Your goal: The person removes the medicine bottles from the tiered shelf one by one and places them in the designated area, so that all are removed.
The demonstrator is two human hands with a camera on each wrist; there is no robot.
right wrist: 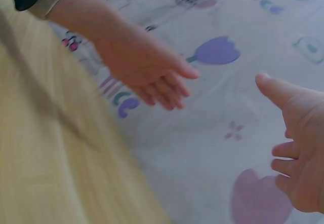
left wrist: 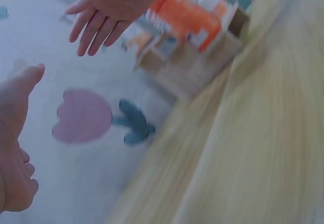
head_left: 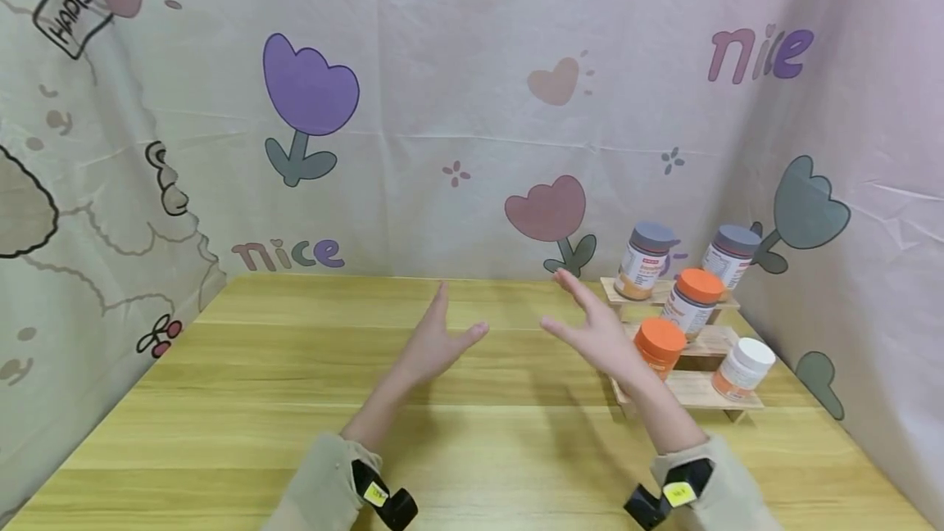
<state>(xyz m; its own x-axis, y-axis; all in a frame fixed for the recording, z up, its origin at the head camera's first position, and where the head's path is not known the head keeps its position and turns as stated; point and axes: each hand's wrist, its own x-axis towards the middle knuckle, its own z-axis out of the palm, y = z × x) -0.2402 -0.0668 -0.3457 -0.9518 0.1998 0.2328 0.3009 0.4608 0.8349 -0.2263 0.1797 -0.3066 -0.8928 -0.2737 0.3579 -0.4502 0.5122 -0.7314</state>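
Note:
Over the middle of the table [head_left: 295, 383], my left hand [head_left: 433, 342] is held up with nothing in it, palm turned inward. My right hand [head_left: 599, 334] faces it from the other side, also holding nothing, thumb spread from the fingers. A gap separates the two hands. Nearest to the right hand is a tiered wooden rack [head_left: 708, 390] with several bottles. An orange-lidded bottle [head_left: 660, 342] on its lowest step is partly hidden behind the right forearm. In the left wrist view, the right hand [left wrist: 119, 6] appears with fingers extended.
On the lowest step stands a white-lidded bottle [head_left: 743, 369]. Another orange-lidded bottle [head_left: 689, 301] is on the middle step. The top step holds a grey-lidded bottle [head_left: 644, 260] at left and a second grey-lidded bottle [head_left: 732, 254] at right. A printed curtain [head_left: 442, 105] hangs behind the table.

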